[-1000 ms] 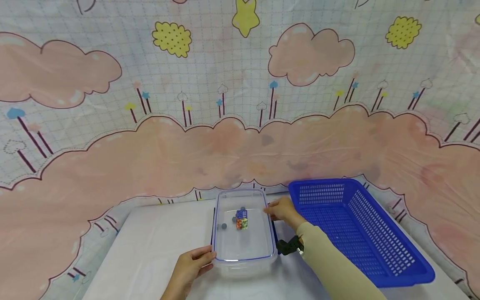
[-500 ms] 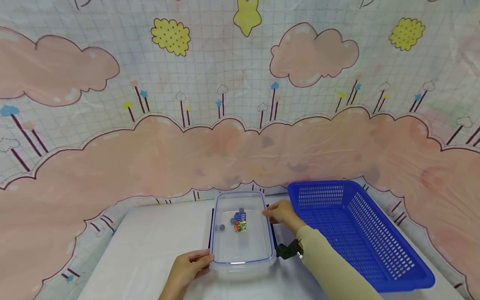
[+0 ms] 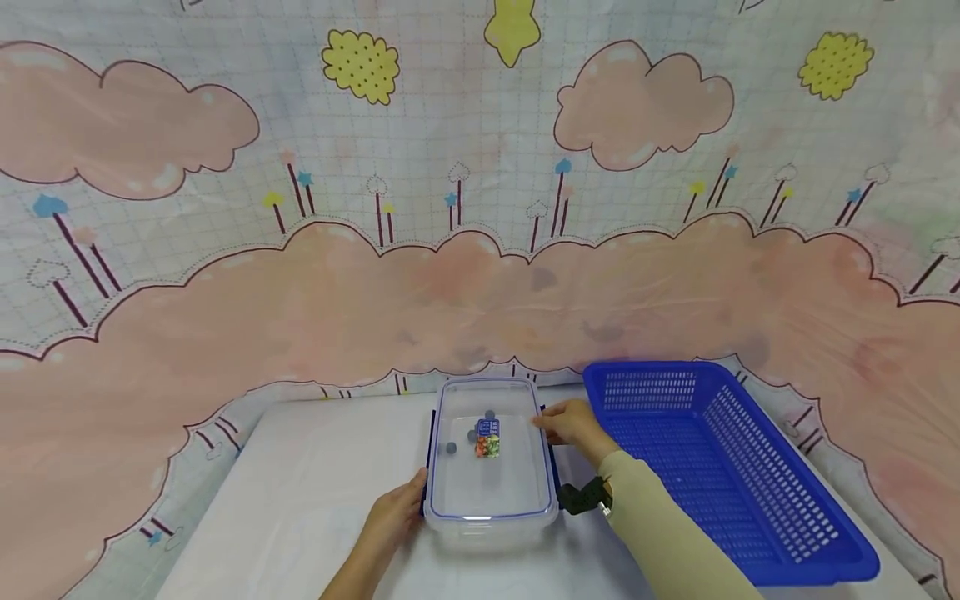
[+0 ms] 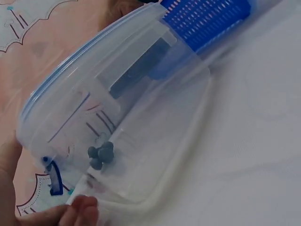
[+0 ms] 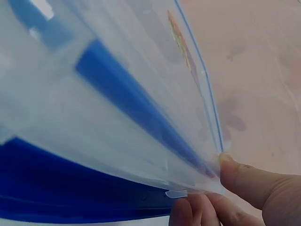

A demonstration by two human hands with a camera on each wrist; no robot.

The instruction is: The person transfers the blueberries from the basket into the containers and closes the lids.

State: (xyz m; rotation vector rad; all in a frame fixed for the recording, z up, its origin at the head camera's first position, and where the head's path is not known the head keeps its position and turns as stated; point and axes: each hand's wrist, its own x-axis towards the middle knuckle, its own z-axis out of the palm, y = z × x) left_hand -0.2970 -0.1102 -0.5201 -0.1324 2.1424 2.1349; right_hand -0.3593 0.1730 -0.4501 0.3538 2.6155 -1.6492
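A clear plastic food container (image 3: 495, 492) stands on the white table under a clear lid with a blue seal and a colourful label (image 3: 487, 437). Dark blue latches (image 4: 55, 179) run along its sides. Several small round dark blue-grey balls (image 4: 101, 154) show through the wall, clustered at the bottom. My left hand (image 3: 393, 508) holds the front left corner, thumb at the lid's edge, fingers (image 4: 84, 209) curled below beside the latch. With my right hand (image 3: 570, 422) I pinch the right side, thumb (image 5: 240, 174) on the lid rim and fingers under the edge by a long blue latch (image 5: 84, 183).
A large blue mesh basket (image 3: 712, 475) stands close on the right, beside my right forearm. A black device (image 3: 585, 497) is strapped to my right wrist. White cloth (image 3: 315, 467) covers the table, and a patterned curtain (image 3: 480, 308) hangs right behind it.
My left hand has shifted from the front left corner a little farther along the left side. The right hand stays on the right rim. The head view has turned slightly.
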